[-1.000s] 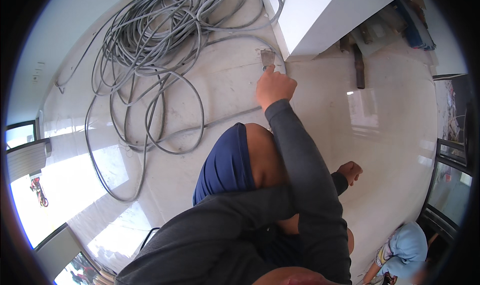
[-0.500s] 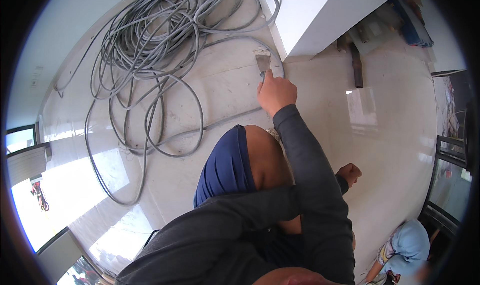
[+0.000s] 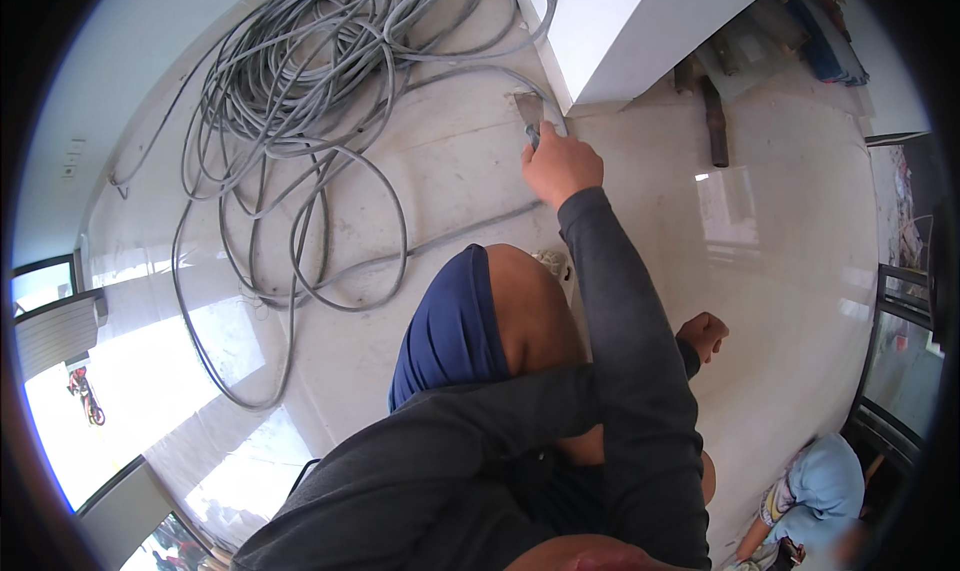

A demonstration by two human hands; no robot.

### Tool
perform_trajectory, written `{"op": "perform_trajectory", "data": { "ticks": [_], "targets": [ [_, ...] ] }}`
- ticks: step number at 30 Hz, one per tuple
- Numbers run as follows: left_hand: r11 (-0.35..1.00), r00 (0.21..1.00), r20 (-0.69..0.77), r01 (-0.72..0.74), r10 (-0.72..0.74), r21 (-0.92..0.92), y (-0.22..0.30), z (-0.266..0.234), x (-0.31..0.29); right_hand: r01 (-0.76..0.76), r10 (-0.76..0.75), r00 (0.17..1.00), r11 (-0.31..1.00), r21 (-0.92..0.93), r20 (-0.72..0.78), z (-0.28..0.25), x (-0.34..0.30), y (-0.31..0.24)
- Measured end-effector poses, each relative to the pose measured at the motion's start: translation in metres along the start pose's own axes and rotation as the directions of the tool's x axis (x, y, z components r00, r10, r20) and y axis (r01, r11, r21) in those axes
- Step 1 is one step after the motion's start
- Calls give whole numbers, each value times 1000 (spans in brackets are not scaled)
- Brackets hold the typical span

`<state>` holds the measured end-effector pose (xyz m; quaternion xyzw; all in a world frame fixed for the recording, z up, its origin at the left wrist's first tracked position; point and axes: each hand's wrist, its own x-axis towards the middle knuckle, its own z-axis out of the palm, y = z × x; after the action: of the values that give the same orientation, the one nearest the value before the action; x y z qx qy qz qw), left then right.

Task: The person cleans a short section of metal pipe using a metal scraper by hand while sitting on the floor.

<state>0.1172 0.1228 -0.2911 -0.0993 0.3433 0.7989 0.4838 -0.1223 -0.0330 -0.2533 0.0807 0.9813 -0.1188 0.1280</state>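
My right hand (image 3: 565, 168) is closed round the handle of a scraper (image 3: 528, 109) with a flat, wide metal blade. Its blade lies at the pale tiled floor (image 3: 640, 186), close to the foot of a white wall corner. My left arm crosses beneath the right one. At its end my left hand (image 3: 703, 337) is curled into a loose fist beyond my legs, with nothing seen in it. Beside my bent knee, partly hidden by the knee and right sleeve, is a container (image 3: 553, 263) with whitish lumps.
A large tangle of grey cable (image 3: 300, 81) spreads over the floor at the upper left, one strand running by the scraper. A white pillar (image 3: 610, 31) rises ahead. A dark pipe (image 3: 714, 121) and stacked boards (image 3: 815, 36) lie right. Another person in light blue (image 3: 825, 481) is at lower right.
My right hand and the scraper have shifted slightly right, the hand also drawing a little nearer to me. More of the container by my knee shows. My left hand has hardly moved.
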Motion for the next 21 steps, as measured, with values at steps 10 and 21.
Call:
{"op": "perform_trajectory", "data": {
  "ticks": [10,21],
  "targets": [
    [997,1000,-12,4,-3,83,11,1,-6,12,-12,1000,999,-31,-23,3,-6,-4],
    [998,1000,-3,23,-23,60,-4,-2,-6,-48,48,998,999,-13,48,9,-11,-3]
  ]
}}
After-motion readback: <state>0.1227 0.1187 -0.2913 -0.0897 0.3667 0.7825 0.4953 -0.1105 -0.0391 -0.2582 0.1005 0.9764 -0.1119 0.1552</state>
